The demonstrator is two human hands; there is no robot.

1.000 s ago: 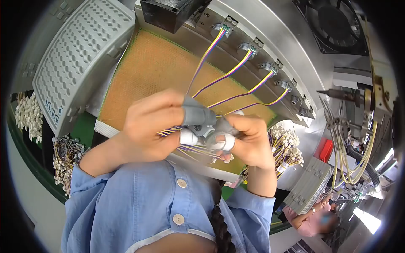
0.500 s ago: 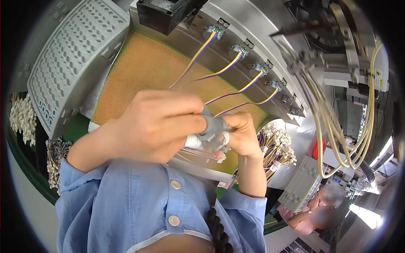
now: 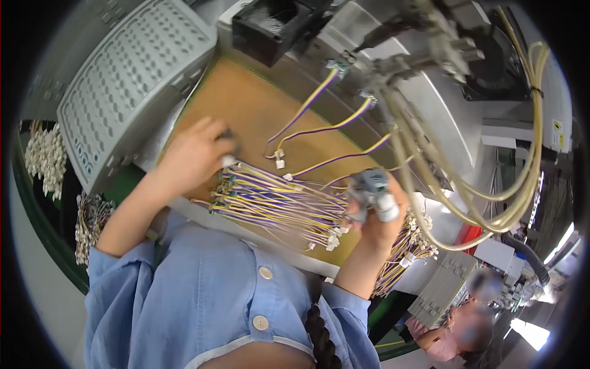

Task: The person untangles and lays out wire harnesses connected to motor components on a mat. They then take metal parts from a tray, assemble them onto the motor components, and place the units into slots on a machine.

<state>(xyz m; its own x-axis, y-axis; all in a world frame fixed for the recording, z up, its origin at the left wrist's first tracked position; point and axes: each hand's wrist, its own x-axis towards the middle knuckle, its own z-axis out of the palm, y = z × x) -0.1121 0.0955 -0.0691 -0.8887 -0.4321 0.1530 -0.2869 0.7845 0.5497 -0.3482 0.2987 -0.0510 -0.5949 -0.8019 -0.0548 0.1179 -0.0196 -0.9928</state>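
Note:
My left hand [image 3: 193,154] is over the left side of the orange mat, fingers curled together. A small dark grey piece and something white show at its fingertips, too blurred to name. My right hand [image 3: 382,224] is closed around rounded grey parts [image 3: 370,180] at the mat's right side, with a white piece near the thumb. Between the hands lies a bundle of yellow-and-purple wire harnesses [image 3: 276,203], white plugs at its right end and small green boards at its left. Single wires [image 3: 310,98] run from the metal fixture to the mat.
A perforated grey panel [image 3: 132,86] stands at left. White connector bundles [image 3: 46,160] hang at far left, and more harnesses [image 3: 409,252] lie at right. Beige hoses [image 3: 516,190] loop down at upper right near a metal mechanism. Another person [image 3: 455,335] in pink sits at lower right.
My hands were together over the mat, around grey parts; they have parted, left hand leftward and right hand rightward with grey parts. The wire bundle between them is uncovered. The whole view has shifted.

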